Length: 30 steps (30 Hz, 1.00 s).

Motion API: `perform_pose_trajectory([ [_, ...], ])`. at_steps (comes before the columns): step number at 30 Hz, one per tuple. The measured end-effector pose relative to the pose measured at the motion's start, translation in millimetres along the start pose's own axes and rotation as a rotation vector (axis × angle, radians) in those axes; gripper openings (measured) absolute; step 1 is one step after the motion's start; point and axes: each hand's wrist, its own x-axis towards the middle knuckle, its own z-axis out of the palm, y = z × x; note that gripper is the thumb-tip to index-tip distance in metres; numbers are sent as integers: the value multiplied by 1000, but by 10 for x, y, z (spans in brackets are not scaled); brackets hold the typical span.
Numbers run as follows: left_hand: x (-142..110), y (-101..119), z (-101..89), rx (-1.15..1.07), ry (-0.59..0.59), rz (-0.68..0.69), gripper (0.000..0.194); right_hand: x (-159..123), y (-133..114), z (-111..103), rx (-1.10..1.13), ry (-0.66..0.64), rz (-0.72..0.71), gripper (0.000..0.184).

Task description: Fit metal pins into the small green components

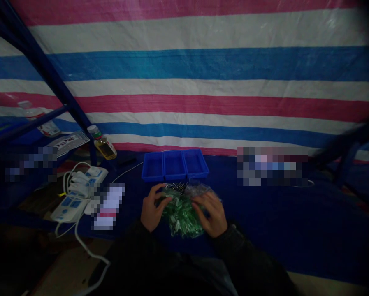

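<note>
A clear plastic bag [199,190] lies spread over a pile of small green and clear pieces [184,220], their exact kind too small to tell. At the left side of the pile, my left hand [152,208] has its curved fingers and thumb closed on the bag's edge. My right hand [213,213] grips the plastic from the other side, fingertips over the green pieces. Just behind the bag, thin dark metal pieces [178,187] resembling screws lie in a heap. Beyond them stands a blue tray [175,179] with three compartments.
To the left are a white power strip [71,205] with plugs and cables, a blurred-out phone-like object [110,205] and a bottle of yellow liquid [104,144]. Another blurred object [270,164] lies at right. Blue frame posts [76,119] and a striped sheet [203,65] bound the blue tabletop [279,226].
</note>
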Motion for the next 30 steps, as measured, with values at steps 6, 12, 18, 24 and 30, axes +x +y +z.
perform_pose_trajectory([
  [6, -93, 6, 80, 71, 10, 148, 12, -132, -33, 126, -121, -142, -156, 44],
  [12, -112, 122, 55, 87, -131, 194, 19, -125, -77, 119, -153, -108, -167, 36],
  [18, -104, 163, 60, 60, -156, 194, 24, -94, -127, 88, -119, -113, -146, 39],
  [24, -170, 173, 122, 10, -131, 69, 30, -102, -123, 93, -109, -71, -96, 54],
  [30, -203, 133, 111, -84, -142, 126, 43, -99, -6, 95, -27, -1, -32, 38],
])
